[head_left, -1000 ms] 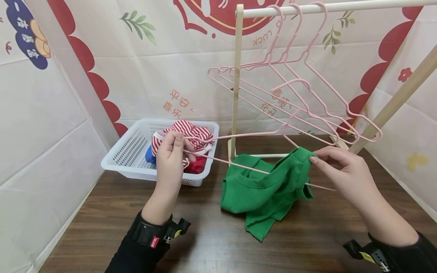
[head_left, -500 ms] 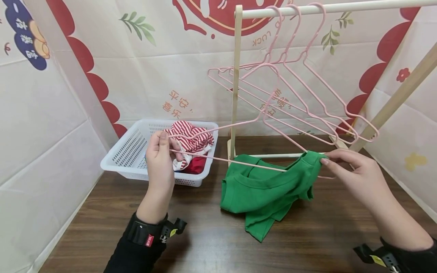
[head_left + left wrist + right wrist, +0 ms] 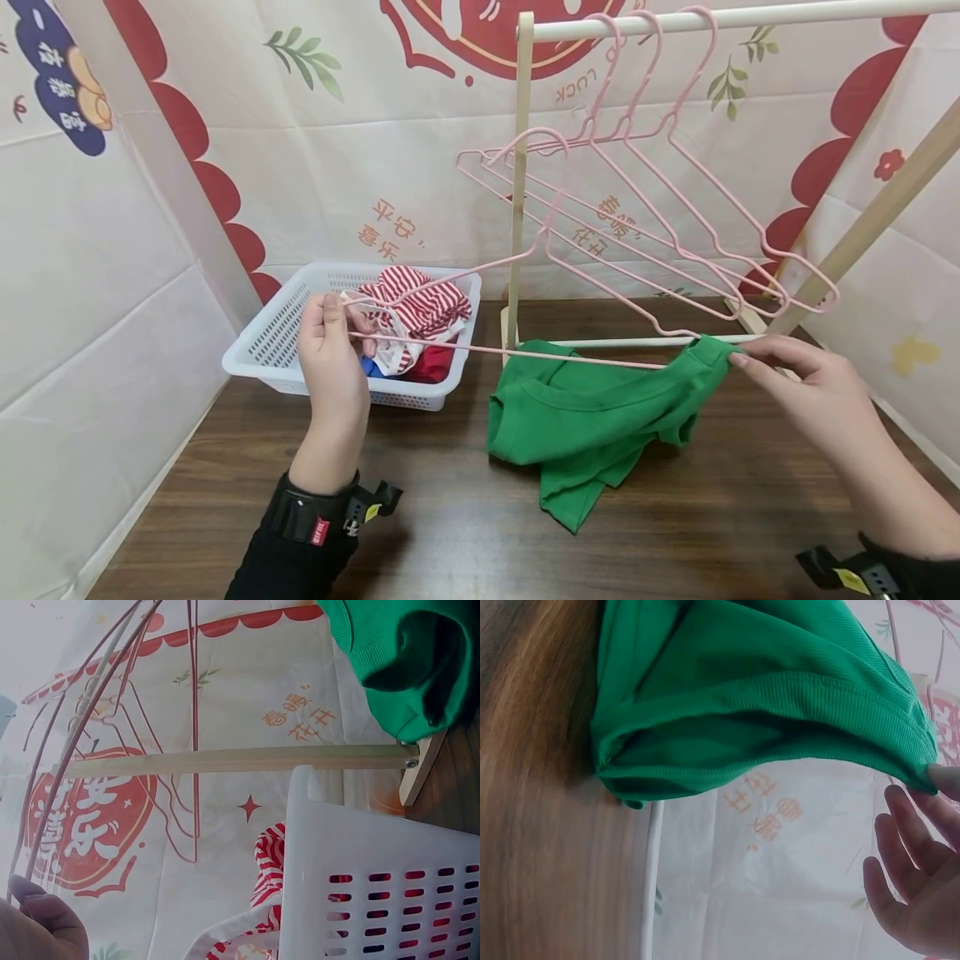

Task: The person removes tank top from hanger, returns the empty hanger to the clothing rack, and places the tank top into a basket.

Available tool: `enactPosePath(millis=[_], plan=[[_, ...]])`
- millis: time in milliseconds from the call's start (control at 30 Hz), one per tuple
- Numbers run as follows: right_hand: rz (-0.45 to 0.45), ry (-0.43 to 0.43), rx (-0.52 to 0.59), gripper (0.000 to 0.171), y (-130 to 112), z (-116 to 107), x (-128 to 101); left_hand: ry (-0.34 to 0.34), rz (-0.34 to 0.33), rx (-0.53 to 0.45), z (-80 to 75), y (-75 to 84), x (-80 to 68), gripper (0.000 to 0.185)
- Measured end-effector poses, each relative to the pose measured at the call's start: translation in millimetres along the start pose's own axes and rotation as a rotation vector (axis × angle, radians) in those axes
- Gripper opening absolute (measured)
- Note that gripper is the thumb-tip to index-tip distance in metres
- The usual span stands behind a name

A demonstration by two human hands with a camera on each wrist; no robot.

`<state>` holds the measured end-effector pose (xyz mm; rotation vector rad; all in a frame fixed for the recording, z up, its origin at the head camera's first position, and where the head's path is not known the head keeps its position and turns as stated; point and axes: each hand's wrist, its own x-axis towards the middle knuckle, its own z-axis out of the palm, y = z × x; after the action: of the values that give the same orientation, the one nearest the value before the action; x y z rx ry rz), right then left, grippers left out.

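Observation:
My left hand (image 3: 330,354) grips the left end of a pink clothes hanger (image 3: 480,347), its hook pointing up and away. The hanger's right end goes into a green sleeveless top (image 3: 577,425) and is hidden by the cloth. At the top's right shoulder, my right hand (image 3: 813,383) pinches the edge between thumb and index finger. Seen from the right wrist, the ribbed armhole band (image 3: 795,697) gapes, with the other fingers (image 3: 907,840) spread below it. The top's lower part drapes on the table.
A white slotted basket (image 3: 281,373) at left holds red-striped (image 3: 435,304), red (image 3: 435,364) and blue cloth (image 3: 369,367). Behind the top stands a rack with a wooden post (image 3: 519,192) and white rod (image 3: 810,12), where three pink hangers (image 3: 711,42) hang.
My left hand has moved left with the hanger, its hook swinging left too. My right hand has moved right, stretching the top's shoulder over the hanger's right end.

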<state>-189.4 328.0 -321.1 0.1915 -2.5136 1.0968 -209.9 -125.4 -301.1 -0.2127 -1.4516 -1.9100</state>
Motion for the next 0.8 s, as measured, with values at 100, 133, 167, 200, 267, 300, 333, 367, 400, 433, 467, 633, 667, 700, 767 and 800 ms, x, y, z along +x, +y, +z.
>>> enactPosePath(millis=[100,133,167,200,267,300,333,367,400,433,467,633,667,700,767,800], plan=[[0.024,-0.011,-0.001,0.016,4.5,-3.9,-0.2,0.011,0.002,0.005,-1.2,0.6,-0.5,0.025],[0.033,-0.012,-0.006,0.016,5.5,-4.6,0.0,0.016,0.004,0.006,-1.4,0.8,-0.7,0.025],[0.034,-0.015,-0.012,0.015,6.6,-5.2,0.1,0.02,0.006,0.007,-1.4,1.2,-1.0,0.025],[0.034,-0.021,-0.017,0.014,7.7,-5.7,0.2,0.024,0.007,0.008,-1.3,1.7,-1.4,0.026],[0.038,-0.038,-0.032,0.014,10.2,-6.7,0.9,0.033,0.012,0.01,-1.2,2.8,-1.9,0.026],[0.04,-0.047,-0.038,0.015,11.4,-7.0,1.4,0.037,0.014,0.011,-1.1,3.3,-2.0,0.026],[0.04,-0.052,-0.054,0.016,12.5,-7.0,1.7,0.043,0.016,0.009,-1.1,3.8,-2.1,0.026],[0.038,-0.063,-0.063,0.017,13.8,-7.2,2.1,0.048,0.018,0.007,-1.1,4.3,-2.1,0.026],[0.037,-0.072,-0.073,0.018,15.3,-7.4,2.6,0.053,0.02,0.004,-1.1,4.8,-2.1,0.025],[0.036,-0.082,-0.082,0.02,16.7,-7.6,3.2,0.059,0.021,-0.002,-1.2,5.1,-2.0,0.025],[0.03,-0.088,-0.09,0.021,17.9,-7.6,3.7,0.064,0.022,-0.009,-1.3,5.4,-1.9,0.025],[0.022,-0.096,-0.107,0.022,18.3,-8.0,3.0,0.08,0.022,-0.042,-1.4,4.4,-1.6,0.025],[0.025,-0.096,-0.098,0.022,17.2,-8.1,2.4,0.08,0.02,-0.046,-1.1,3.9,-1.8,0.025],[0.029,-0.096,-0.086,0.022,15.7,-8.2,1.4,0.078,0.017,-0.048,-0.7,3.1,-2.2,0.026],[0.025,-0.082,-0.042,0.024,12.5,-7.7,-0.3,0.073,0.007,-0.052,0.6,1.9,-3.5,0.027],[0.022,-0.074,-0.013,0.024,10.3,-7.4,-1.5,0.069,0.002,-0.051,1.5,1.2,-4.2,0.027]])
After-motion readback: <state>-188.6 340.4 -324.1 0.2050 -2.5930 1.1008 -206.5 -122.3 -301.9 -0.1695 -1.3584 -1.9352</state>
